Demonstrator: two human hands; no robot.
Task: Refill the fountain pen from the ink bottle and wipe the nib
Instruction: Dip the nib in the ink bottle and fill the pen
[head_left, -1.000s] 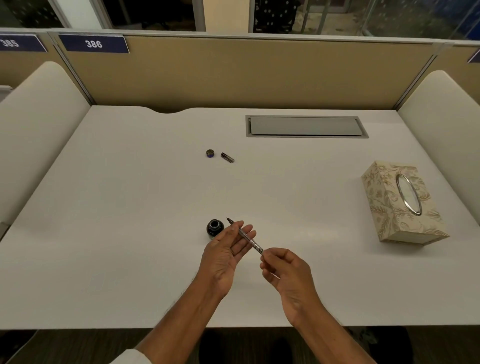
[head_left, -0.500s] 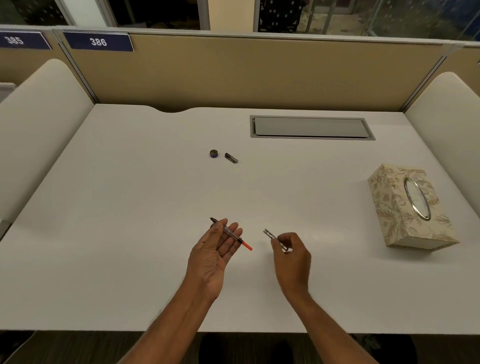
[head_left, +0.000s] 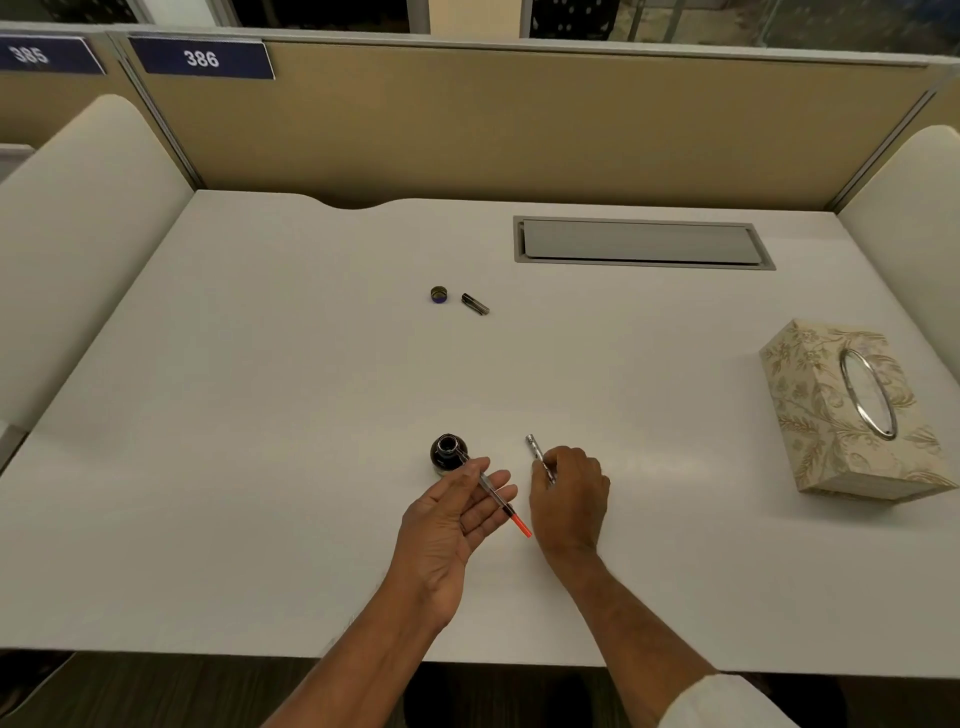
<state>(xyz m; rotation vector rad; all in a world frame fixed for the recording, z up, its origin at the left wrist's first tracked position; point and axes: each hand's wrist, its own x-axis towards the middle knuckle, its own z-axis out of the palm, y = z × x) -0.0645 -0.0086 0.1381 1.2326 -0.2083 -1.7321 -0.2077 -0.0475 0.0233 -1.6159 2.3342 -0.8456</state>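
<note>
Pen's apart right now. Left hand (head_left: 452, 525) palm-up near the front of the white tabletop (head_left: 260, 467), fingers (head_left: 496, 491) loosely curled under the pen's front section (head_left: 493, 493): thin clear tube with an orange tail end pointing back toward the body, nib end aimed up and left. Nib tip right at the mouth of the ink bottle (head_left: 448, 453); can't tell if actually dipping in or just over the rim. Bottle open, dark, sitting upright just beyond the left fingertips.

Right hand (head_left: 569, 499) knuckles-up just beside the left, closed around the silver pen barrel (head_left: 537, 456), with its open end poking out past the knuckles toward the far side. Looks pinched between thumb and fingers, though the grip itself is hidden under the hand.

Further back, mid-tabletop: small round bottle cap (head_left: 439, 294) lying open side up, and right next to it, not touching, the dark pen cap (head_left: 475, 304) lying on its side at a slant.

Off to the right, well apart from everything: floral tissue box (head_left: 841, 415) with an oval metal-rimmed opening on top. Grey cable hatch (head_left: 641, 242) set flush near the back edge. Tan divider (head_left: 519, 124) behind, label 386 (head_left: 201, 58) up top.
</note>
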